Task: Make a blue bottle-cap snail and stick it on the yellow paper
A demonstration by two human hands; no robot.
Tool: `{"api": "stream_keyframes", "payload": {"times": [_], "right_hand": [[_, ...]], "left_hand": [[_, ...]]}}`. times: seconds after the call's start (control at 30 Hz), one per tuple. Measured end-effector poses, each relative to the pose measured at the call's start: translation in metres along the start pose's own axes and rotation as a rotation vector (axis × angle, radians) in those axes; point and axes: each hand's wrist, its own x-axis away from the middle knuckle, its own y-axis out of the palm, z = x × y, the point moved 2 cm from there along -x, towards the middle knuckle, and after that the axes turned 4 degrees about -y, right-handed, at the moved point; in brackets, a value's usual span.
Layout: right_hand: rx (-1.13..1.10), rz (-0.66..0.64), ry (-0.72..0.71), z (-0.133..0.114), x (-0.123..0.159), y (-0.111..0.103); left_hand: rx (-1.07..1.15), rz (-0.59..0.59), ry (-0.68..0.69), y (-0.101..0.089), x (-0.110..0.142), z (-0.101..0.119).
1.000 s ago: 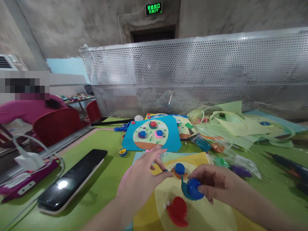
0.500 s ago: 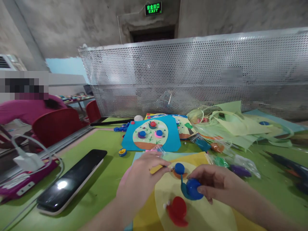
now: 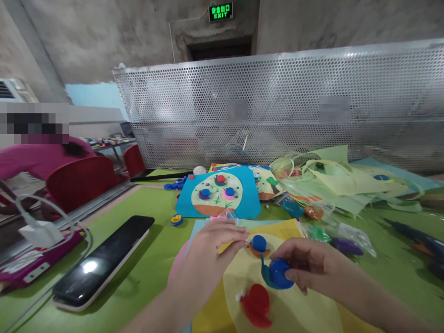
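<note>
In my right hand (image 3: pixel 312 263), thumb and fingers pinch the blue cap shell of a snail (image 3: pixel 280 273) with a teal clay body, over the cream oval (image 3: pixel 294 307). My left hand (image 3: pixel 211 254) reaches beside a second snail (image 3: pixel 259 243), which has a blue cap and an orange body. Its thumb and forefinger close together near that snail's head; what they hold, if anything, is too small to make out. Nearer me, a red snail (image 3: pixel 256 303) with small white balls at its head lies on the oval. Yellow paper (image 3: pixel 208 310) shows beneath.
A blue card (image 3: pixel 251 194) with several cap snails stands behind my hands. Bagged clay (image 3: pixel 317 234), a glue gun (image 3: pixel 416 240) and paper scraps (image 3: pixel 333 171) lie right. A phone (image 3: pixel 104 263) and power strip (image 3: pixel 38 263) are left. A person in pink (image 3: pixel 48 155) sits beyond.
The gap between my left thumb and forefinger has narrowed slightly as the fingers shifted. My right hand and the teal-bodied snail stay almost in place.
</note>
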Motion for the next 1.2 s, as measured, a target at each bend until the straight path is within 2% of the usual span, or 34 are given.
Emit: {"api": "stream_keyframes", "payload": {"times": [0.27,0.43,0.6,0.7,0.87,1.03,1.2], "right_hand": [[0.014,-0.003,-0.004,0.000,-0.001,0.000],[0.017,0.008,-0.005,0.000,-0.001,0.000],[-0.009,0.008,0.010,-0.004,0.000,0.001],[-0.063,-0.028,-0.033,-0.006,0.003,0.004],[-0.175,-0.114,-0.106,-0.004,0.007,0.007],[-0.232,-0.083,-0.141,-0.003,0.010,0.008],[-0.316,-0.096,-0.171,-0.010,0.010,0.012]], "left_hand": [[0.031,0.009,-0.084,0.000,0.000,0.004],[0.123,-0.107,-0.126,0.001,-0.001,0.007],[0.371,-0.158,-0.298,0.001,-0.002,0.005],[0.546,-0.211,-0.379,0.005,-0.002,0.003],[0.577,-0.228,-0.425,0.010,-0.001,0.003],[0.610,-0.241,-0.440,0.012,-0.001,0.006],[0.773,-0.315,-0.489,0.018,0.003,0.012]]}}
